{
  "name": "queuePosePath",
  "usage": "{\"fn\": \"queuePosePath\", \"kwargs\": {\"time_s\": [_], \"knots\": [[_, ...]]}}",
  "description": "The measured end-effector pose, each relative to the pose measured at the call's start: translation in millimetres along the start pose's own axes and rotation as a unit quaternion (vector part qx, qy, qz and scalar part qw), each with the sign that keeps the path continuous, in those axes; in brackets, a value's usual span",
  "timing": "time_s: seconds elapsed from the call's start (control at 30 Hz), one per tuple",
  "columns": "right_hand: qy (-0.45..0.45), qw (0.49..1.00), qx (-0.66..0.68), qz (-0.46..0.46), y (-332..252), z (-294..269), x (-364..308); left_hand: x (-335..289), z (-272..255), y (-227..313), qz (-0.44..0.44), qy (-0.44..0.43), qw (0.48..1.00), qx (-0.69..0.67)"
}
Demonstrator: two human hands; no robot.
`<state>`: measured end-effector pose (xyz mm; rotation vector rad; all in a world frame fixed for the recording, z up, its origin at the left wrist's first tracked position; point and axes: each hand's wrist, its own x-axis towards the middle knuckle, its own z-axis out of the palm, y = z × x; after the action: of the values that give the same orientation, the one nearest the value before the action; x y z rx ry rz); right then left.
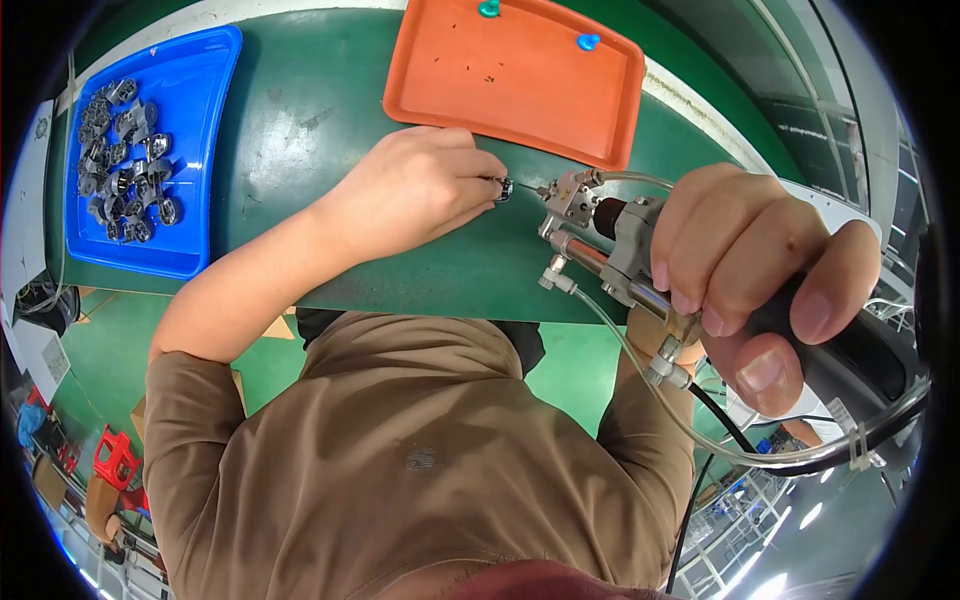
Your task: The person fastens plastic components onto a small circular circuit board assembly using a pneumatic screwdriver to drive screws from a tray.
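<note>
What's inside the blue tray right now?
The blue tray holds a pile of small grey metal parts heaped along its left side. Whatever lies beneath the pile is covered.

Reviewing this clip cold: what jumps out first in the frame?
The right hand fills the right side, gripping a black-handled metal dispensing tool with clear hoses, its needle tip aimed at a small metal part pinched in the left hand at centre on the green table. Behind sit an orange tray, nearly bare apart from two small teal pieces, and at far left a blue tray heaped with grey metal parts.
</note>
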<state>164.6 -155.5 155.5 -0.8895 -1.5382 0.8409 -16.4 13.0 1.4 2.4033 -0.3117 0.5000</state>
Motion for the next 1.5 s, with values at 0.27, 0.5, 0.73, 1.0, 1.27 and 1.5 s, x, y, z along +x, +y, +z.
{"fn": "queuePosePath", "kwargs": {"time_s": [0.27, 0.5, 0.73, 1.0, 1.27, 1.5], "knots": [[-0.007, 0.999, 0.022, -0.024, 16.6, 2.3, 5.3, -2.1, 4.1, 2.3, -0.018, -0.004, 1.0, 0.007], [0.011, 0.999, 0.023, -0.048, 23.6, 6.2, 2.7, -2.7, 3.5, 3.9, -0.035, -0.009, 0.999, 0.002], [0.011, 0.999, 0.016, -0.047, 25.5, 10.1, 0.3, -6.9, 4.0, 0.1, -0.025, -0.017, 1.0, 0.003], [-0.015, 0.999, 0.032, -0.041, 29.1, 17.3, 13.9, -6.6, 6.1, -0.6, -0.021, -0.005, 1.0, 0.005], [0.042, 0.999, -0.021, -0.016, 21.8, 27.1, 12.3, -5.7, 8.5, 2.2, -0.017, 0.008, 1.0, 0.004], [0.02, 0.999, -0.01, -0.029, -12.0, 0.5, 0.7, -6.6, 5.7, 1.1, -0.003, 0.009, 1.0, 0.023]]}}
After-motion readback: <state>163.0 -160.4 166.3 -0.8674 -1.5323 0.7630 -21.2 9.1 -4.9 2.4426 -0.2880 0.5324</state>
